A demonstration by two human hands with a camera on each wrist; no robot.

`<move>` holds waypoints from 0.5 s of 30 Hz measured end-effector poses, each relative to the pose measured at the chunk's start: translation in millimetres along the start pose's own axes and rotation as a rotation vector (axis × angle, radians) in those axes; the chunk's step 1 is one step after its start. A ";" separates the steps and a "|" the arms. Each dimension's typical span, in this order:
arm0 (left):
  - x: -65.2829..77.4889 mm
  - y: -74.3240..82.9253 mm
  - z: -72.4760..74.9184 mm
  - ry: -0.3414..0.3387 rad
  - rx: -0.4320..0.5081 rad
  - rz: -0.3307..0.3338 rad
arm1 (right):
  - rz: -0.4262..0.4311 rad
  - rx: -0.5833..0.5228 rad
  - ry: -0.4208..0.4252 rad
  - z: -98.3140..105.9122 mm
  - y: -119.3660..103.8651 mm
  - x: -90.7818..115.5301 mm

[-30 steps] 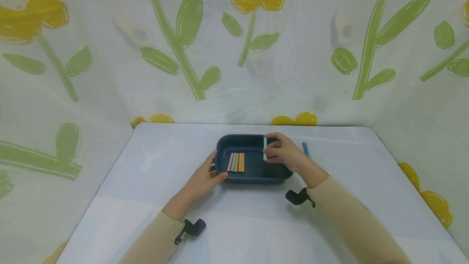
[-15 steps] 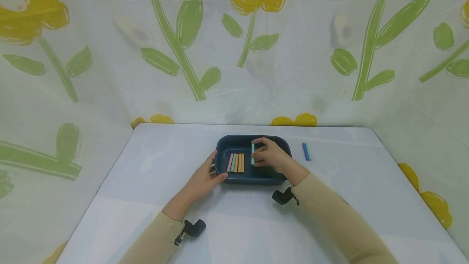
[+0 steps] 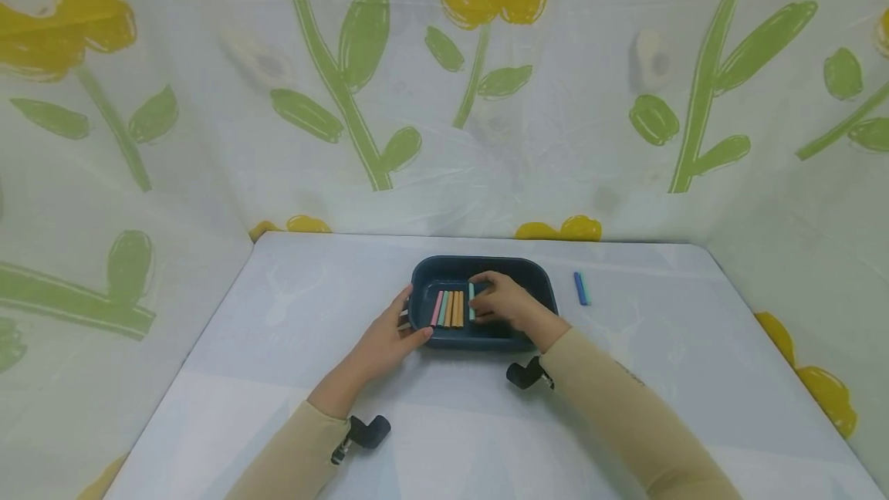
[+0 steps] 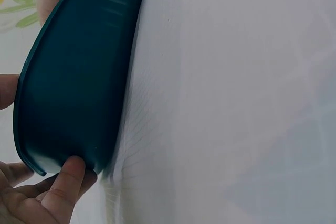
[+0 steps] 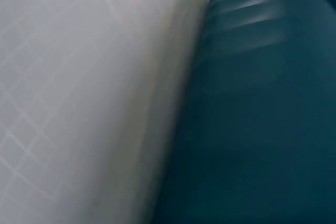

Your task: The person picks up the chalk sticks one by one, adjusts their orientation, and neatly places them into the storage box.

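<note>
A dark blue-green tray (image 3: 486,344) stands on the table in the head view. My left hand (image 3: 382,342) holds its left end, thumb at the near corner and fingers along the outer wall; the left wrist view shows those fingertips (image 4: 71,174) against the tray. Over the tray's inside, my right hand (image 3: 510,303) pinches a mint-green chalk stick (image 3: 471,302) by its length, just right of a row of chalk. That row has a pink stick (image 3: 436,309), a green stick (image 3: 444,309) and several orange sticks (image 3: 456,309) side by side. The right wrist view shows mostly the tray's outer wall (image 5: 252,114).
A blue chalk stick (image 3: 579,288) and a teal one (image 3: 586,287) lie together on the white table (image 3: 292,315), right of the tray. Behind the table hangs a flower-patterned curtain (image 3: 556,137). Each wrist carries a small black camera (image 3: 371,432).
My right hand has moved left across the tray with the mint-green chalk stick, bringing it down close beside the row. The left hand has kept its hold on the tray.
</note>
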State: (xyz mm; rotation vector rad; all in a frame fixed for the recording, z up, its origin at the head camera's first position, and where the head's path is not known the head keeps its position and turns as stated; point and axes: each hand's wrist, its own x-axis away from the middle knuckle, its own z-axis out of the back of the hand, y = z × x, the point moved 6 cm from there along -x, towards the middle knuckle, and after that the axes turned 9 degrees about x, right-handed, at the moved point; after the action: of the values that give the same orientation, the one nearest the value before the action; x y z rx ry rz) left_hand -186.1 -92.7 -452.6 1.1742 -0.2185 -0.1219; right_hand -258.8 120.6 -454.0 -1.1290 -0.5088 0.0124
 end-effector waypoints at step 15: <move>-0.9 -0.9 -0.5 0.005 -0.008 -0.008 | 0.009 0.125 0.017 -6.4 1.8 -2.0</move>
State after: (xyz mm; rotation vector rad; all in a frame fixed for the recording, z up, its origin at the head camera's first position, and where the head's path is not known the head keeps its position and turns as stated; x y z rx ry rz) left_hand -186.9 -92.4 -453.7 1.1671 -0.2089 -0.1271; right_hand -257.6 115.4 -458.5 -1.0084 -0.4815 0.0423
